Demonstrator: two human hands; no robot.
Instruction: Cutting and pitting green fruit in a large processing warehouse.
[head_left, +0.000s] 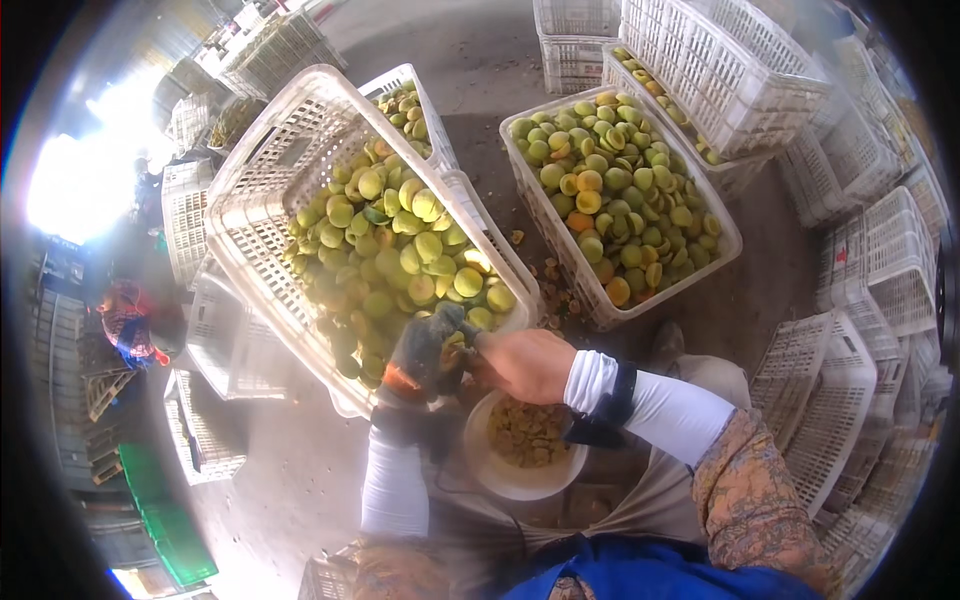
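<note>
My left hand (427, 352), in a dark glove with an orange cuff, is closed around a yellowish-green fruit piece (453, 346). My bare right hand (527, 365) meets it from the right with curled fingers; whatever its fingertips hold is hidden. Both hands are at the near edge of a tilted white plastic crate (247, 225) of green fruit (427, 246), some of it cut open. Below them, a white bucket (517, 487) contains brownish-yellow pieces (529, 435), perhaps fruit stones or scraps. My knees are on either side of the bucket.
Right of the tilted crate stands another white crate (551, 232) full of halved green and orange fruit (615, 187). Stacked white crates (720, 67) rise behind it, with more crates (817, 397) along the right. Fruit scraps (555, 289) litter the floor. A person (131, 322) is at far left.
</note>
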